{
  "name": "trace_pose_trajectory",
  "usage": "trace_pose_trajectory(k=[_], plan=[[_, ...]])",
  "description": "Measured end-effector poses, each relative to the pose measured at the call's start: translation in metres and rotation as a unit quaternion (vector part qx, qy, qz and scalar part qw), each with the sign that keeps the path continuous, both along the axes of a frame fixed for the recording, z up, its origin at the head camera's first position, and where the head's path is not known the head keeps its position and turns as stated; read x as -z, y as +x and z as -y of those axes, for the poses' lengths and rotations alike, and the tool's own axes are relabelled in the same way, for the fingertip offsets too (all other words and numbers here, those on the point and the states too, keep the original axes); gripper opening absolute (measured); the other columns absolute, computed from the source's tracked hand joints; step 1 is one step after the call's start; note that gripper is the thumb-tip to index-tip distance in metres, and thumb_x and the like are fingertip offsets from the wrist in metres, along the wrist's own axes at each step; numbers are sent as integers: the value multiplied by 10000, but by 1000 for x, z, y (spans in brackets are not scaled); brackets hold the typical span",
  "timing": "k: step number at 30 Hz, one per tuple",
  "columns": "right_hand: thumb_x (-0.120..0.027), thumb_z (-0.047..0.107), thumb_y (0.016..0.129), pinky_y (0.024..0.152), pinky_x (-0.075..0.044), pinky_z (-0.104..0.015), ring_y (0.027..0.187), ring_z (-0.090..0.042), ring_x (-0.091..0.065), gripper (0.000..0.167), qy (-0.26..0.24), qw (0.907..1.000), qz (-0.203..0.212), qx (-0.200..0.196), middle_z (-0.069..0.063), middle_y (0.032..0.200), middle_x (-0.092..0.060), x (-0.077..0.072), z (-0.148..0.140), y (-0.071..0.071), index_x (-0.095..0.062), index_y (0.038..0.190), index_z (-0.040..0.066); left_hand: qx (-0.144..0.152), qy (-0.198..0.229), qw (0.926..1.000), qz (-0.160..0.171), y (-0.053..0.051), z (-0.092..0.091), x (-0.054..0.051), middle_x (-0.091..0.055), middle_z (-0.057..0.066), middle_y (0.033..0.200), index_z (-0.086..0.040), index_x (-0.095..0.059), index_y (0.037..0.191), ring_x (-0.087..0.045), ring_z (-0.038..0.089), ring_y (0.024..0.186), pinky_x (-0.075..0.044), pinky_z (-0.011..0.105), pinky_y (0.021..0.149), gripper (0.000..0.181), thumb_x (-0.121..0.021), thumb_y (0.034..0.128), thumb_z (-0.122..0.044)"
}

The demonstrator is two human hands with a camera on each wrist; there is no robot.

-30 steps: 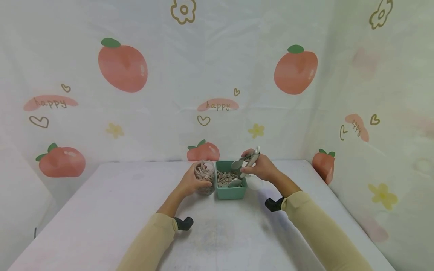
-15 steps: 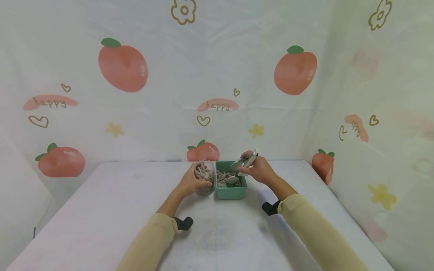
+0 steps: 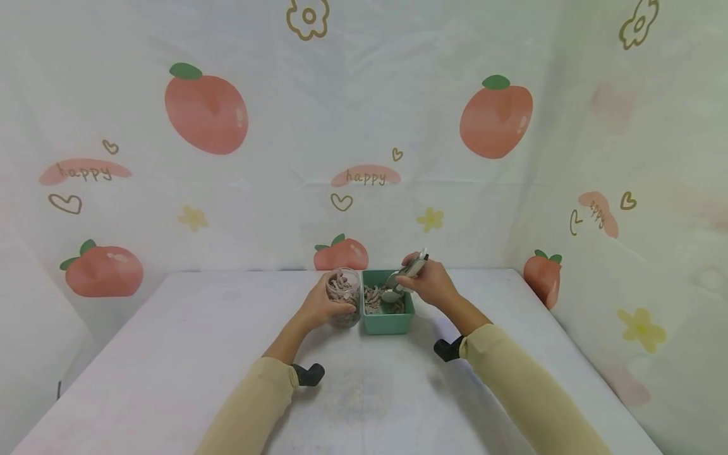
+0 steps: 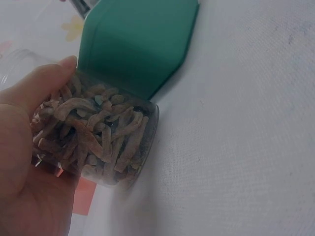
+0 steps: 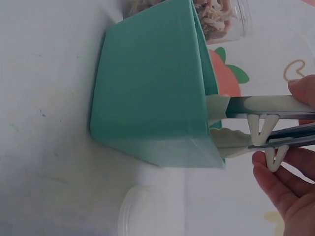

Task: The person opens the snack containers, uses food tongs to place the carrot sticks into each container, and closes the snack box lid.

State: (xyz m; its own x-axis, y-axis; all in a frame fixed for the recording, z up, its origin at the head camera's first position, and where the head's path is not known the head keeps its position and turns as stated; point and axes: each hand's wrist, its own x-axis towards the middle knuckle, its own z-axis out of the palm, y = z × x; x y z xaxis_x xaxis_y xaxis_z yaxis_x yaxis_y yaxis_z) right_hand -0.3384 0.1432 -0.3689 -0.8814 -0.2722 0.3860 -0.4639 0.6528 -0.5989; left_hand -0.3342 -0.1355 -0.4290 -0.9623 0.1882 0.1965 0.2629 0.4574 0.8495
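My left hand grips a clear jar standing on the table, its fingers and thumb round the side. Grey-brown dried strips fill much of it. Right beside the jar is a green rectangular box with more such strips inside. My right hand holds a pair of tongs, metal with pale grips and tips, thumb on one arm and fingers on the other. The tong tips reach down inside the box. In the right wrist view the box wall hides their ends, so I cannot tell whether they pinch a strip.
A round whitish lid-like disc lies on the table near the box, seen in the right wrist view. The white table ends against a fruit-printed backdrop just behind the box and jar.
My right hand has moved slightly left, and the tongs tilt more toward the left. The tong arms have come closer together inside the box. The left hand and jar stay put.
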Motion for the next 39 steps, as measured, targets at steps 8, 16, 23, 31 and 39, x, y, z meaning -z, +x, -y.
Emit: trace_pose_trajectory(k=[8,16,23,31,39], plan=[[-764,233,849,598,-468,-363,607,-167,-548,303,-66,9994,-164,281,-6,692,-655,6,7,-2,-645,1070,65,31,32,10000,-40,-3,1,3,-500,136,1315,-90,-317,1482,-478,292,1190,-392,490,993,960,-880,716,-225],[-759,212,851,606,-508,-392,653,-201,-638,274,-339,9968,-544,467,-70,762,-699,8,7,-2,-659,1047,48,43,26,10000,-39,-3,0,3,-488,141,1333,-92,-311,1488,-468,290,1202,-381,493,1007,963,-878,719,-215],[-751,204,858,613,-506,-365,680,-215,-642,249,-933,9932,-471,507,-94,833,-708,6,3,1,-660,1041,60,28,-28,10000,-28,-4,1,4,-491,136,1328,-95,-312,1484,-471,290,1199,-388,497,1002,964,-879,717,-237],[-751,145,862,620,-496,-302,695,-179,-622,207,-1939,9798,-465,161,-109,853,-691,1,-2,3,-647,1011,46,45,-7,10000,-9,-4,2,4,-500,134,1308,-90,-315,1481,-480,291,1183,-398,492,989,962,-880,717,-235],[-755,161,863,576,-456,-257,628,-120,-571,264,-2100,9756,-621,139,-108,828,-683,-10,-2,6,-640,1033,-7,71,36,10000,-26,-4,2,4,-504,126,1307,-96,-318,1480,-481,284,1188,-396,485,993,952,-879,721,-222]])
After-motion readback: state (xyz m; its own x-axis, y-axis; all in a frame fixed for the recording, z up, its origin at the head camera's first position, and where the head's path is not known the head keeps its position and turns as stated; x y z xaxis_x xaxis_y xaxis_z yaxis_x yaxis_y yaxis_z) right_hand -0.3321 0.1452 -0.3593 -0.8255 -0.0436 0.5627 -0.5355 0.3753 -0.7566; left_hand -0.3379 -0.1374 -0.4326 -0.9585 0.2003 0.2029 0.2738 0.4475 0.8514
